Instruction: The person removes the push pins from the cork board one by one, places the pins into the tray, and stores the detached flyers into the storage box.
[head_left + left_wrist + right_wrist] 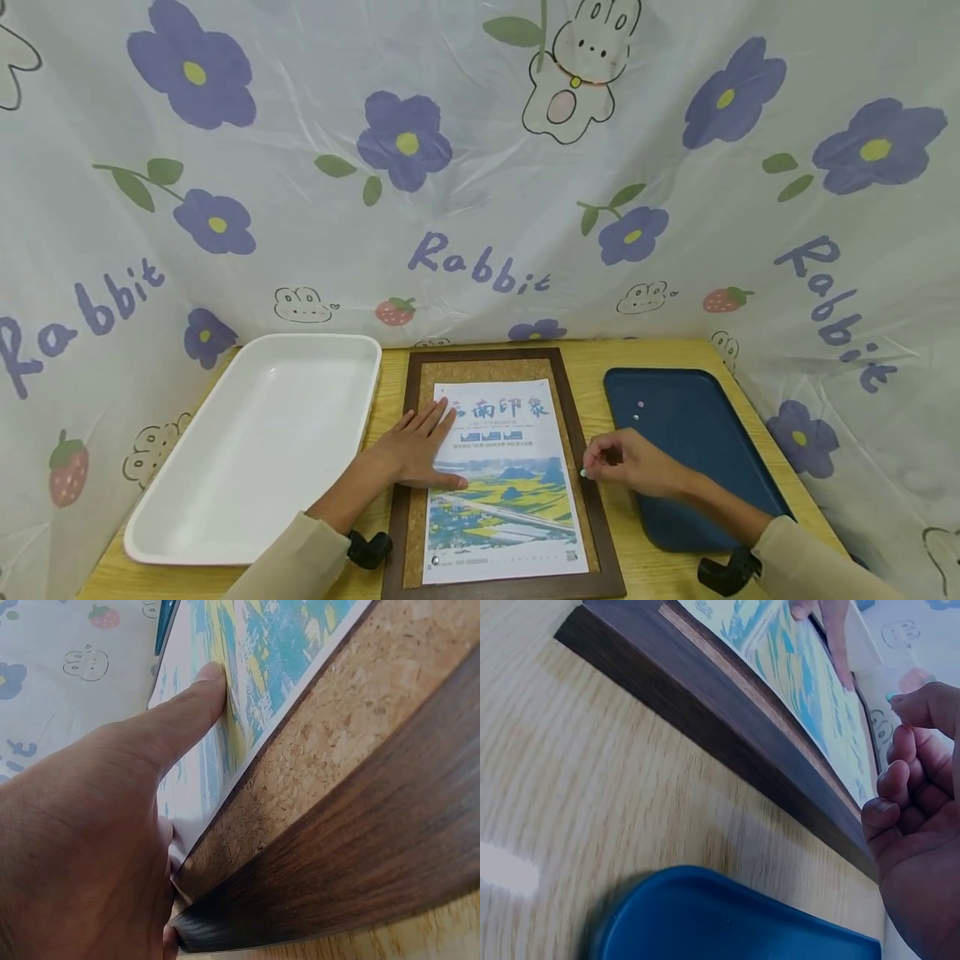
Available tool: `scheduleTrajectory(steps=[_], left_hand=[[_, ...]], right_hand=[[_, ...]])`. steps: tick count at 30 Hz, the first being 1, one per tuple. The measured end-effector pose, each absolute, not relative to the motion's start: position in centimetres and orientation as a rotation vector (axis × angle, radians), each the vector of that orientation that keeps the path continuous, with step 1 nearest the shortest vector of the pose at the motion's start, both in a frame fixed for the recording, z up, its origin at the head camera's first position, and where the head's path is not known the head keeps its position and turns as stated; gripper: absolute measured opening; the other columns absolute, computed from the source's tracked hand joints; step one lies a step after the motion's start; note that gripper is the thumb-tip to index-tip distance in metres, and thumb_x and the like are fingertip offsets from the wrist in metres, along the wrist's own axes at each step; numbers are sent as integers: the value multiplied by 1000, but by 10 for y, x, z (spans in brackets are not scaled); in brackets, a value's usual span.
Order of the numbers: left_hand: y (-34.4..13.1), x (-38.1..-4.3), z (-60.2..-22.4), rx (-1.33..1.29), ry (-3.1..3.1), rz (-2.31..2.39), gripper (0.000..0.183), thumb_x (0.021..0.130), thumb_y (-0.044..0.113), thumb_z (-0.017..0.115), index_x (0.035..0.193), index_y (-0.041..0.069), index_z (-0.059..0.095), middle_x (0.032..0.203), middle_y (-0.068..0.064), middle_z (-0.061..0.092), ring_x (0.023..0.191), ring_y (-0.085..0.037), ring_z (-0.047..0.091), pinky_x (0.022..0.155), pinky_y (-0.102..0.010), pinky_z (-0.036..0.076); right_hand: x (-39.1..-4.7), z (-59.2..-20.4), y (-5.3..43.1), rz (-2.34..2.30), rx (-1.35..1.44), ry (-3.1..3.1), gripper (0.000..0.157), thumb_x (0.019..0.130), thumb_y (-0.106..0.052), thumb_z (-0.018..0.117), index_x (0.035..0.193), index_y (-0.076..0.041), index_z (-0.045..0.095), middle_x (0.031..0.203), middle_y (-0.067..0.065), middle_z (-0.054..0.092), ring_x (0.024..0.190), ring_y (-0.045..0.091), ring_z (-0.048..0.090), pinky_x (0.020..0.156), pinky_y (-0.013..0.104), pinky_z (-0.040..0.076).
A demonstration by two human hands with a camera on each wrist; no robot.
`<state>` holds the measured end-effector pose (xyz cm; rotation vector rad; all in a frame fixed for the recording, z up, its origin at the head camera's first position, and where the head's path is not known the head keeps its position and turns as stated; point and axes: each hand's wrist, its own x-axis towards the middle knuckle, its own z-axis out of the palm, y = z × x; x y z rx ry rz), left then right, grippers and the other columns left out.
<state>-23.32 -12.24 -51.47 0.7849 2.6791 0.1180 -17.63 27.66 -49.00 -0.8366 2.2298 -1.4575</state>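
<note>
A printed landscape poster [498, 517] lies on a cork board [416, 533] with a dark wooden frame [592, 508]. My left hand [416, 446] rests flat across the poster's left edge, fingers spread and thumb on the printed picture; the left wrist view shows the thumb [187, 712] along the paper. Just over the frame's right side, my right hand [637, 462] pinches a small pale thumbtack [583, 473] between thumb and fingertips. In the right wrist view its greenish tip [889, 697] shows by the thumb. A shiny tack [435, 561] sits at the poster's lower left corner.
To the right lies a dark blue tray [697, 467] with a pink tack [641, 404] and a white tack [636, 417] in it. A large white tray [255, 450] stands at the left. Behind the wooden table [585, 358] hangs a flowered curtain [480, 208].
</note>
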Motion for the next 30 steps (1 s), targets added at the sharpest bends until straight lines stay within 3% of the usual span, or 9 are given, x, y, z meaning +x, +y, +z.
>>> scheduleTrajectory(steps=[12,19,30], left_hand=[[-121,-229,-506,789,2663,113,122,88,85,58,172,11,10,179,-12,1,165,-32,3,132,-55,9],[-119,-226,-495,781,2639,131,120,89,80,62,171,7,13,178,-16,4,165,-35,6,131,-56,11],[-122,-233,-515,780,2673,126,123,86,85,60,172,12,10,179,-10,1,165,-30,4,131,-56,10]], right_hand=[[-186,-492,294,-1445,-744,2397,7,102,-7,70,101,0,73,92,17,69,76,19,63,69,26,54],[-191,-494,304,-1447,-716,2445,9,103,-4,68,100,3,72,94,28,68,80,37,64,73,30,57],[-197,-494,316,-1428,-653,2546,12,102,-6,69,103,5,73,94,18,70,82,36,67,75,35,60]])
